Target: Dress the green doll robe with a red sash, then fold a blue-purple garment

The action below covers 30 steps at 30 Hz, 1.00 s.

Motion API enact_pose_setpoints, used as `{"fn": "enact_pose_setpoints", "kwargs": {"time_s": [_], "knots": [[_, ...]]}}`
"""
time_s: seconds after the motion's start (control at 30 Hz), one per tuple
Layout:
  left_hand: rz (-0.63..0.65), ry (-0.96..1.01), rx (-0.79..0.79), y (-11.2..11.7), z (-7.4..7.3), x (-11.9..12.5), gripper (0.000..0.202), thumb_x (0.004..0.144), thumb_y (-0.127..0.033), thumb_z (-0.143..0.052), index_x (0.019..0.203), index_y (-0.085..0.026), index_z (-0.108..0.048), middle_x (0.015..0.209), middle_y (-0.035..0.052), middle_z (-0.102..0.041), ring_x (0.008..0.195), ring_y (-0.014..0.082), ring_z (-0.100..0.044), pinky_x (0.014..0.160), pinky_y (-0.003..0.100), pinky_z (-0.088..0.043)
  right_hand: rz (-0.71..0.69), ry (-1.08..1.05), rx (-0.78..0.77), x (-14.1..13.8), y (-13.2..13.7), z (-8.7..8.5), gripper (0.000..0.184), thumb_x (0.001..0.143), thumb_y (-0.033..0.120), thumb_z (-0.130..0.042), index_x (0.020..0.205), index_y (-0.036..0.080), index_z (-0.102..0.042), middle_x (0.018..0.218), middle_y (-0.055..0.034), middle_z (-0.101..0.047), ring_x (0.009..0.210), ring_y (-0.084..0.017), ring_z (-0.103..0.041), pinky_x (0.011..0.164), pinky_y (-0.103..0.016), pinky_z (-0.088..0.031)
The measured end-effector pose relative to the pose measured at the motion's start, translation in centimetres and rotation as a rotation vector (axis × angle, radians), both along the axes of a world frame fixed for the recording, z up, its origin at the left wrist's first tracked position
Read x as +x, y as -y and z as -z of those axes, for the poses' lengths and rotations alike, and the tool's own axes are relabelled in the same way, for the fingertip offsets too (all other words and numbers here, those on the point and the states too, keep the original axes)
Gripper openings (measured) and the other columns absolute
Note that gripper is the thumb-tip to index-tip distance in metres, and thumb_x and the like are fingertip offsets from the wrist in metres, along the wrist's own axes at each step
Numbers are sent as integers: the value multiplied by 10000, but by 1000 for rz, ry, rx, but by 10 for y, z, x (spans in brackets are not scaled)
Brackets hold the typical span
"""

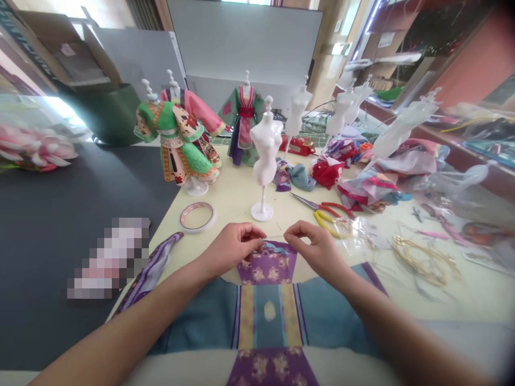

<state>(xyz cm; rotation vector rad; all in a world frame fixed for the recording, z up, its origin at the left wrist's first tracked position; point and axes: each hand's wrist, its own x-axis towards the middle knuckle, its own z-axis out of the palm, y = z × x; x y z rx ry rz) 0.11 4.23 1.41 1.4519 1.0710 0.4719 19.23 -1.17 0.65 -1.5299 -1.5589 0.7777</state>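
A thin pale strand (275, 237) runs level between my two hands, just above the top edge of a purple flowered fabric panel (267, 268). My left hand (235, 245) pinches its left end, with the fingertips close to the panel's upper left corner. At the other end, my right hand (314, 244) pinches it between thumb and forefinger. The panel joins a flat teal doll garment piece (201, 316) with cream and purple bands and an oval hole in the middle. Below lies another purple section (271, 367), cut off by the frame.
A bare white mini mannequin (265, 155) stands just beyond my hands. A tape roll (197, 216) lies left of it, scissors (308, 201) and yellow-handled pliers (325, 222) right. Dressed mannequins (173, 145) stand behind. Fabric scraps (370, 187) and gold wire (422, 260) crowd the right.
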Motion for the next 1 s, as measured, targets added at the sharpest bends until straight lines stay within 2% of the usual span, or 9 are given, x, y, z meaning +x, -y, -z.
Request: {"fn": "enact_pose_setpoints", "kwargs": {"time_s": [0.3,0.5,0.73,1.0], "knots": [[9,21,78,-10,5,-8,172,747,-297,-629,809,-140,-658,679,13,-635,509,85,-512,506,212,-404,8,82,-9,-2,-3,-4,151,808,251,-524,700,189,-609,683,-11,-639,649,-150,-565,592,-273,-444],[22,-60,188,-17,14,-2,144,720,-283,-620,722,-144,-656,581,-20,-581,493,90,-468,482,212,-343,11,231,29,-3,-5,8,140,788,203,-525,653,195,-562,733,-29,-622,713,-174,-566,644,-303,-437],[21,-151,333,-15,27,4,144,720,-269,-587,698,-159,-677,650,12,-660,626,158,-575,574,247,-399,1,423,59,-3,-9,21,174,773,127,-527,618,192,-571,792,-50,-614,795,-201,-548,766,-358,-397],[43,-216,409,-15,36,6,161,737,-241,-562,724,-170,-706,709,40,-719,668,192,-639,629,272,-444,-17,513,58,2,-12,35,185,785,133,-531,629,191,-612,792,-52,-617,800,-208,-551,787,-371,-393]]}}
